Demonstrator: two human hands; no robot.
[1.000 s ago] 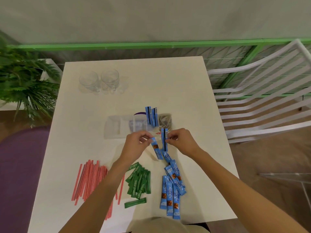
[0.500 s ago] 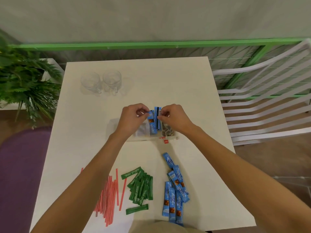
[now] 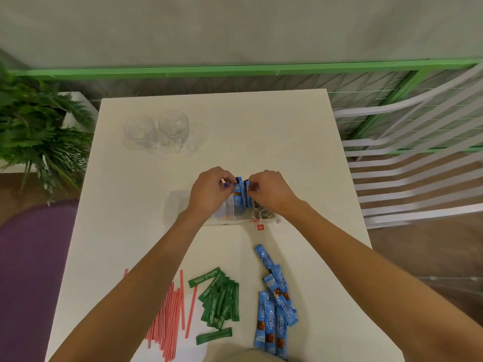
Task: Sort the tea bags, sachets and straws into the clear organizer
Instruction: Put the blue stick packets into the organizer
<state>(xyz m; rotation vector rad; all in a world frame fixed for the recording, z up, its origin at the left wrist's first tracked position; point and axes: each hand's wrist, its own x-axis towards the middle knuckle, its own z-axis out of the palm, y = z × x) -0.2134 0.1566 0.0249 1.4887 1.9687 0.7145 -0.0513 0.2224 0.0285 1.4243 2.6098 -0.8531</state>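
The clear organizer (image 3: 230, 221) stands mid-table. Several blue coffee sachets (image 3: 241, 194) stand upright in one of its compartments. My left hand (image 3: 213, 189) pinches their tops from the left and my right hand (image 3: 269, 190) pinches them from the right. Tea bags (image 3: 262, 212) fill the compartment to the right, and a red tag (image 3: 260, 227) hangs over the front wall. On the near table lie loose blue sachets (image 3: 274, 307), green sachets (image 3: 220, 299) and red straws (image 3: 170, 320).
Two glass cups (image 3: 156, 130) stand at the far left of the white table (image 3: 261, 126). A potted plant (image 3: 34, 137) is off the left edge, and a white slatted chair (image 3: 418, 165) off the right. A green railing (image 3: 235, 70) runs behind.
Both hands carried blue sachets from the table in front of the organizer up into it. They now hold the sachets upright in the compartment, a little lower than half a second ago.
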